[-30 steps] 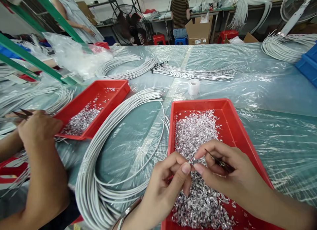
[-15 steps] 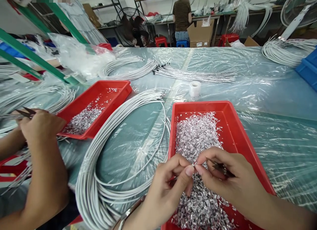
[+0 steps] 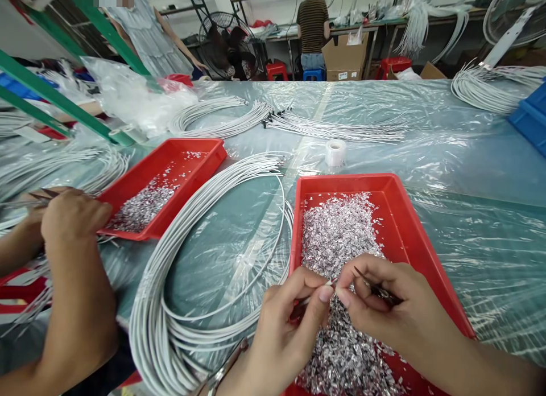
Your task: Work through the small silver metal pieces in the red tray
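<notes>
My left hand (image 3: 294,322) is closed, pinching the end of a white cable (image 3: 327,283) between thumb and forefinger. Right at that tip, the thumb and forefinger of my right hand (image 3: 379,305) are pressed together; whatever they pinch is too small to make out. Dark pointed tweezers (image 3: 381,292) are tucked in my right hand, their tip sticking up past the forefinger. Both hands hover over a red tray (image 3: 420,259) filled with silvery foil scraps (image 3: 341,231). Left of it lies a big coil of white cables (image 3: 166,259) on the table.
At left, a co-worker's hand (image 3: 70,214) holds a pointed tool beside a second red tray (image 3: 205,151) with scraps. A tape roll (image 3: 335,153), more cable bundles (image 3: 341,127) and a blue crate (image 3: 531,120) rest on the film-covered table (image 3: 469,157). Two people stand farther back.
My fingertips have drawn slightly apart, with more of the cable end showing. The co-worker's hand has shifted a little, and a person at back left has moved right.
</notes>
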`<state>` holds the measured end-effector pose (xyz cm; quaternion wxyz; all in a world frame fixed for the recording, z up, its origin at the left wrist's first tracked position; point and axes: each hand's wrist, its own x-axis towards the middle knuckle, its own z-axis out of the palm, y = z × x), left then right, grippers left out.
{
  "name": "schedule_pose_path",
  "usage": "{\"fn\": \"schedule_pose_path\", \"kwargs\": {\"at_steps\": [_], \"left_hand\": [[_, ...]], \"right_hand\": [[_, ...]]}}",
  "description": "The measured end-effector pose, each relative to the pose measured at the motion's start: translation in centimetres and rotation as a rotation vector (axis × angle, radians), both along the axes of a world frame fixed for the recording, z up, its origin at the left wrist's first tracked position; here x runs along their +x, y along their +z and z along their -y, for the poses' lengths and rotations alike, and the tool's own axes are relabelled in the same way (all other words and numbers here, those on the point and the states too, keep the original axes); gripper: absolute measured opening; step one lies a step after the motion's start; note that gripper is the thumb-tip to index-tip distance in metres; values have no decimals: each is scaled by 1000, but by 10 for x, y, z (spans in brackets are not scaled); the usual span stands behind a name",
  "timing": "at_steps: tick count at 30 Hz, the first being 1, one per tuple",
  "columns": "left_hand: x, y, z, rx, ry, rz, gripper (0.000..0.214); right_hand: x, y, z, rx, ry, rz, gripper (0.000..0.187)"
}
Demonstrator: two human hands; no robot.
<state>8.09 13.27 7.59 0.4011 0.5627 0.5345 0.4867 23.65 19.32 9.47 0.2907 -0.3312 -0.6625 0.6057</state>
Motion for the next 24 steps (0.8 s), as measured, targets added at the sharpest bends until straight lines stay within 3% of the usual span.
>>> {"fn": "schedule_pose_path", "kwargs": {"at_steps": [7, 10, 12, 15, 17, 20, 23, 24], "left_hand": [[-1, -1, 1, 21, 4, -52, 16], [-2, -3, 0, 8, 15, -71, 17], [-1, -3, -2, 1, -10, -107, 16], [2, 4, -4, 29, -132, -206, 16], [5, 12, 0, 97, -254, -273, 19], [12, 15, 19, 215, -450, -355, 22], [29, -11, 52, 219, -635, -239, 26], [36, -26, 64, 128, -659, -189, 25]], "right_hand": [[2, 6, -2, 0, -23, -39, 15], [7, 5, -17, 197, -87, 29, 38], [13, 1, -34, 336, -120, 117, 43], [24, -8, -61, 362, -147, 191, 30], [31, -11, -75, 396, -243, 164, 32], [42, -17, -83, 428, -294, 226, 27], [59, -28, -82, 516, -208, 274, 18], [65, -33, -81, 552, -150, 264, 19]]}}
